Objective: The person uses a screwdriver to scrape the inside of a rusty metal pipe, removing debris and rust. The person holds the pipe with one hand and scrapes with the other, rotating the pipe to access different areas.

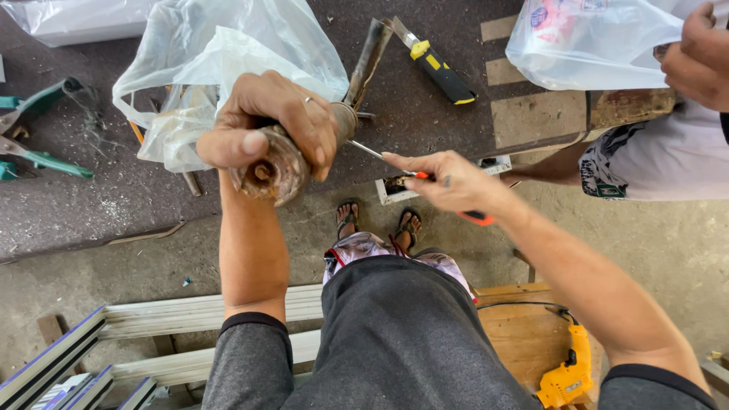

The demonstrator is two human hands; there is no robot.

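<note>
A rusty metal cylinder (277, 163), round-ended with a small hub facing the camera, is sitting in the grip of the left hand (267, 121). The fingers (315, 133) are wrapping over its top, pressed together, while the thumb (231, 144) is lying along its near side. A long bent metal arm (370, 53) is running out from the cylinder beyond the fingertips, over the dark worktable (91, 205).

The right hand (448, 182) is pinching a screwdriver (414, 173) with an orange handle; its fingers are closing tightly round the handle and the index finger is stretching along the shaft. The thin steel tip is pointing toward the cylinder, just beside the left fingertips; whether it is touching the metal cannot be told.

Behind the left knuckles a clear plastic bag (220, 53) is lying crumpled. Beyond the screwdriver tip a yellow and black utility knife (440, 72) is resting on the table. Far left of the thumb green-handled snips (38, 144) are lying. At the far right another person's hand (699, 57) is holding a second plastic bag (585, 42). Below the right forearm a yellow power drill (569, 372) is lying on wooden boards
</note>
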